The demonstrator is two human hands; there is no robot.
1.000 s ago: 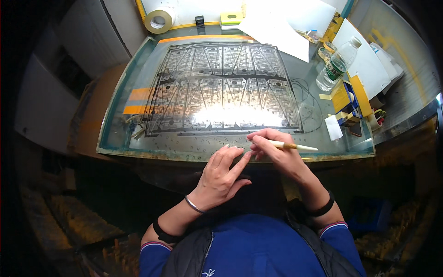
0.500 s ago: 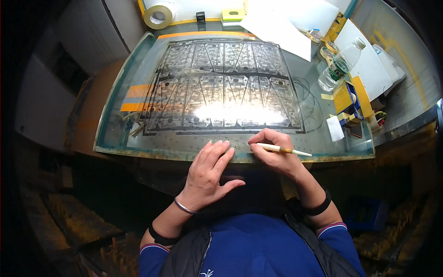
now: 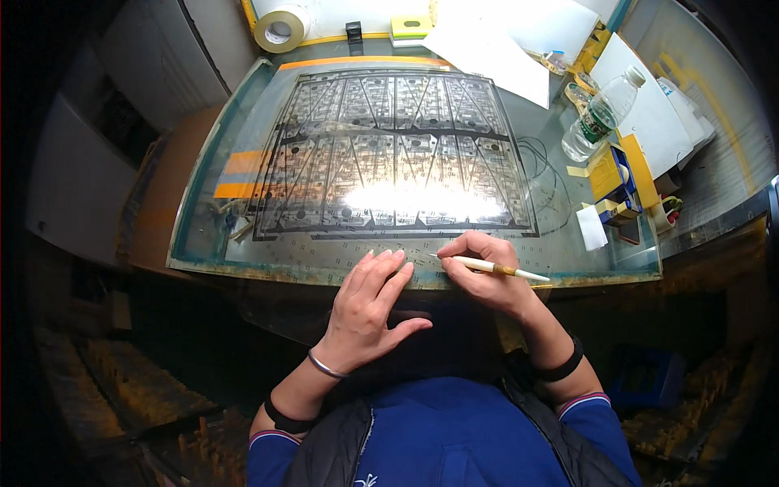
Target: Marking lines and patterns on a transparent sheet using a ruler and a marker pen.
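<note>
In my right hand (image 3: pixel 487 272) is a slim white pen-like tool (image 3: pixel 479 264) with a brownish band, pinched between thumb and fingers. Its fine tip points left, over the near strip of a transparent film sheet (image 3: pixel 316 252); whether it touches cannot be told. The film carries a dense black circuit-like pattern (image 3: pixel 357 166), and small dark marks run along its near strip. My left hand (image 3: pixel 369 300) lies flat, fingers stretched onto the film's near edge, thumb apart, holding nothing. A bright glare hides part of the pattern.
The film lies on a glass-topped table (image 3: pixel 195 235) with orange tape (image 3: pixel 243 162) at left. A tape roll (image 3: pixel 280 31) and white paper (image 3: pixel 495 57) sit at the back. Along the right stand a plastic bottle (image 3: pixel 604 114), a yellow-and-blue box (image 3: pixel 608 174) and a loose cable (image 3: pixel 540 166).
The tool's tip has shifted very slightly left with my right hand. My left hand keeps nearly the same place, and the whole view has moved a little.
</note>
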